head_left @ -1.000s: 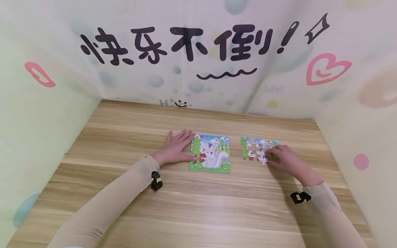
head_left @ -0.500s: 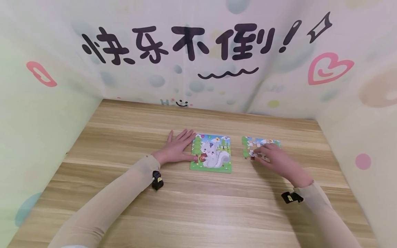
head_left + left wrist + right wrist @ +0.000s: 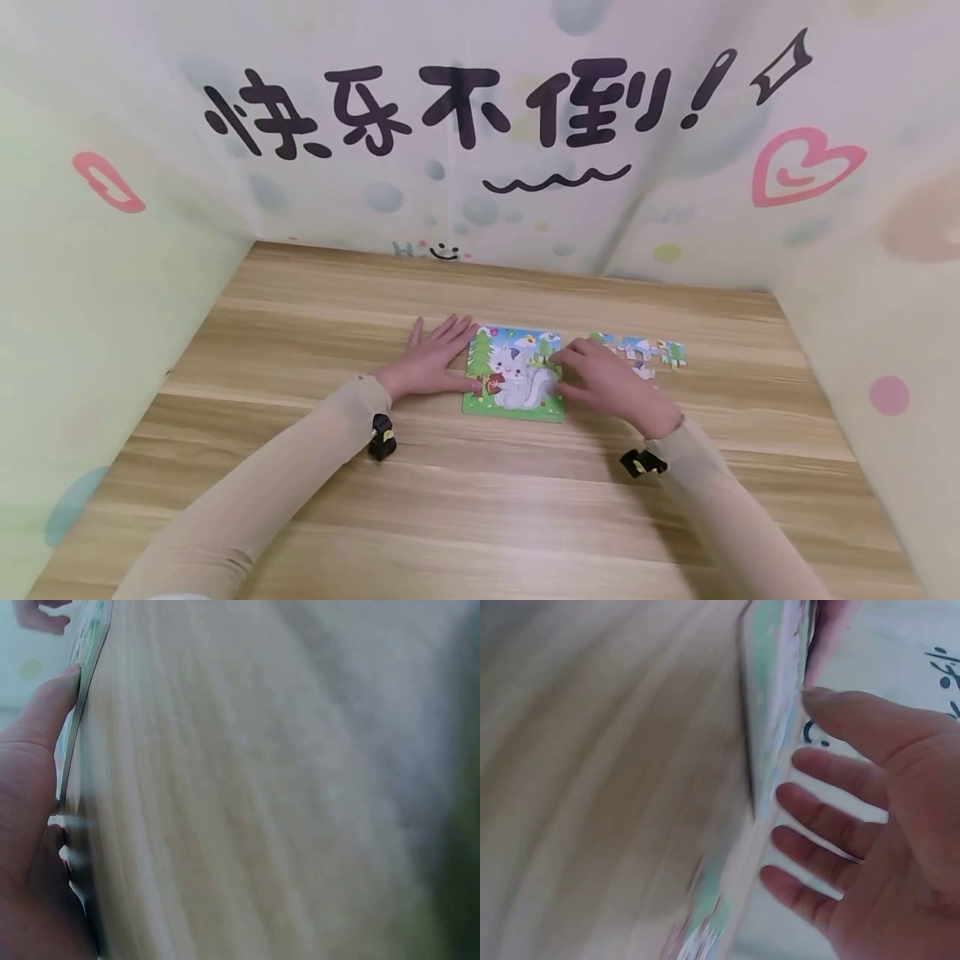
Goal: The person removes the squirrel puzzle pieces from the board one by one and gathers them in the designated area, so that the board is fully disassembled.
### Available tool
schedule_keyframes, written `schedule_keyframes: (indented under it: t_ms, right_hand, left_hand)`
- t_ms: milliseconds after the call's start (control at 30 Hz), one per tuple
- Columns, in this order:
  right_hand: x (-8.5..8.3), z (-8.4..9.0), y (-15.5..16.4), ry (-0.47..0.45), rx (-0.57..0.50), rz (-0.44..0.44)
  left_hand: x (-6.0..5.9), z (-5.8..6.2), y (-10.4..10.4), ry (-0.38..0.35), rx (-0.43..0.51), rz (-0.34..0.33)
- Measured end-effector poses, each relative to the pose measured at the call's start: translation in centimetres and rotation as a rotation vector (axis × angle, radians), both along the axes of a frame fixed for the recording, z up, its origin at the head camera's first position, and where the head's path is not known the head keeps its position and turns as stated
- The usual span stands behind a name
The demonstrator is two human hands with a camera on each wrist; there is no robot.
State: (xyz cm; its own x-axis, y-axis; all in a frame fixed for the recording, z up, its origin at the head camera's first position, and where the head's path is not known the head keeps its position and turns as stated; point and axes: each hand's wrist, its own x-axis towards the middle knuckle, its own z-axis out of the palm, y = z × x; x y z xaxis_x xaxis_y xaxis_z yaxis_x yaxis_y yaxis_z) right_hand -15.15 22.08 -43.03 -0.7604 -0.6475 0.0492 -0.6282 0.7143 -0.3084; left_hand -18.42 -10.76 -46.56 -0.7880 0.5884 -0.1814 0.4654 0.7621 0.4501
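A square picture board (image 3: 517,392) showing a grey squirrel with a red acorn lies flat on the table in the head view. My left hand (image 3: 429,363) rests at its left edge, fingers straight and spread, thumb on the board; the left wrist view shows that thumb (image 3: 46,712) against the board's edge. Over the board's right edge hovers my right hand (image 3: 609,379). In the right wrist view its fingers (image 3: 825,817) are relaxed and apart, with nothing between them. Several loose jigsaw pieces (image 3: 636,348) lie to the right of the board, some hidden behind the right hand.
The wood-grain table (image 3: 465,508) is bounded at the back by a printed cloth wall (image 3: 375,196) with black characters. Similar cloth stands along the left and right sides. A small black camera (image 3: 643,462) is strapped to each wrist.
My right hand has moved left, from over the jigsaw pieces to the picture board's right edge, uncovering the rightmost pieces. The left hand has stayed on the board's left edge.
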Motion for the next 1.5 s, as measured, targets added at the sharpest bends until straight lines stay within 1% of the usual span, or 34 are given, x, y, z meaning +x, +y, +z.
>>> schedule_keyframes:
  t_ms: [200, 367, 467, 567, 767, 933, 1000, 1100, 1333, 1500]
  right_hand:
    - [-0.8, 0.7, -1.7, -0.102, 0.071, -0.024]
    - [-1.4, 1.4, -2.3, -0.231, 0.122, -0.077]
    - [-1.6, 1.7, -2.9, -0.315, 0.164, -0.11]
    - [-1.8, 2.0, -3.5, -0.36, 0.211, -0.132]
    - [-2.0, 2.7, -4.3, -0.374, 0.255, -0.168]
    - [-2.0, 3.1, -4.8, -0.391, 0.271, -0.186]
    - [-1.9, 3.0, -4.8, -0.397, 0.268, -0.183]
    - [-1.8, 2.8, -4.8, -0.393, 0.26, -0.177]
    - [-1.5, 2.5, -4.7, -0.392, 0.21, -0.187]
    - [-1.4, 2.3, -4.5, -0.354, 0.2, -0.172]
  left_hand:
    - [0.0, -0.1, 0.0, 0.01, -0.004, 0.004]
    - [0.1, 0.2, 0.2, 0.011, 0.01, 0.0]
    - [0.1, 0.2, 0.3, 0.011, 0.001, 0.0]
    - [0.1, 0.2, 0.3, 0.013, -0.006, -0.003]
    - [-0.2, 0.2, 0.4, 0.025, -0.009, -0.009]
    - [0.1, 0.6, 0.2, 0.019, -0.007, -0.003]
    - [0.3, 0.8, 0.2, 0.014, -0.002, -0.001]
    - [0.5, 0.7, 0.2, 0.015, 0.006, 0.003]
    - [0.4, 0.1, 0.1, 0.025, -0.002, 0.001]
    - [0.4, 0.2, 0.2, 0.027, 0.019, 0.004]
